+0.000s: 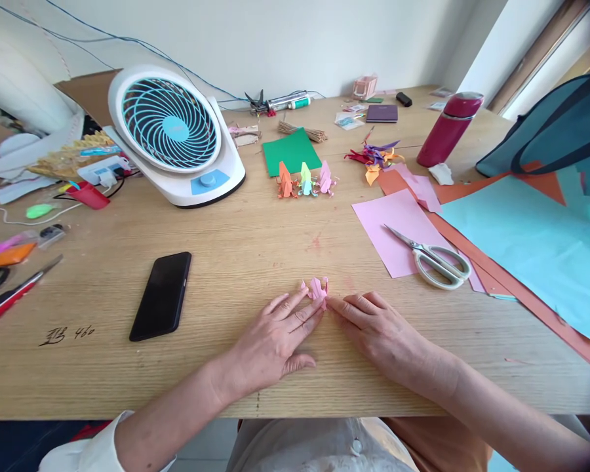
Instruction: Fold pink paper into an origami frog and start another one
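A small folded pink origami figure (317, 289) stands on the wooden table in front of me. My left hand (278, 337) lies nearly flat beside it, fingers stretched out against its near left side and thumb apart. My right hand (381, 331) has its fingers bent and drawn together, with the fingertips at the figure's right lower edge; its thumb is hidden. Farther back stand three similar origami figures in a row: an orange one (286, 181), a light green one (306, 180) and a pink one (326, 178).
Scissors (440, 262) lie on a pink paper sheet (381, 219), beside large blue paper (531, 236). A black phone (161, 296) is at left, a white fan (177, 144) behind it. A red flask (447, 131) and green paper (292, 152) stand farther back.
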